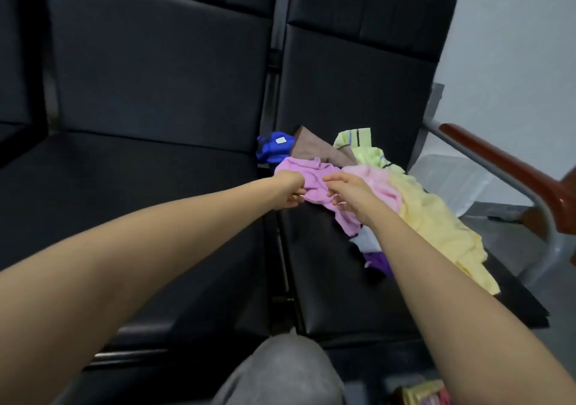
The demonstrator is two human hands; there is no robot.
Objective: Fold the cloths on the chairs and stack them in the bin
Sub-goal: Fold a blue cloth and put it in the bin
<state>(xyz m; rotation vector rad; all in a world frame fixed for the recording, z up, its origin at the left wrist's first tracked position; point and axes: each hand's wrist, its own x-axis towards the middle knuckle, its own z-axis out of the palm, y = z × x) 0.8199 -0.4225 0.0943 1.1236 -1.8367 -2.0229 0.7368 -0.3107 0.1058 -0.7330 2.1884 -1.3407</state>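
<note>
A heap of crumpled cloths lies on the right black chair seat (327, 280). On top is a lilac cloth (314, 180); my left hand (288, 191) grips its left edge with curled fingers. My right hand (346, 192) pinches the same lilac cloth a little to the right. Beside it lie a pink cloth (378, 183), a pale yellow cloth (442, 233), a lime striped cloth (358, 142), a brown cloth (314, 149), a blue cloth (274, 149) and a purple cloth (375, 259).
The left black chair seat (140, 202) adjoins the right one. A metal armrest with a red-brown wooden top (505, 161) bounds the right chair. A translucent bin (448, 180) stands on the floor beyond it. My grey-trousered knee (280, 373) is at the bottom.
</note>
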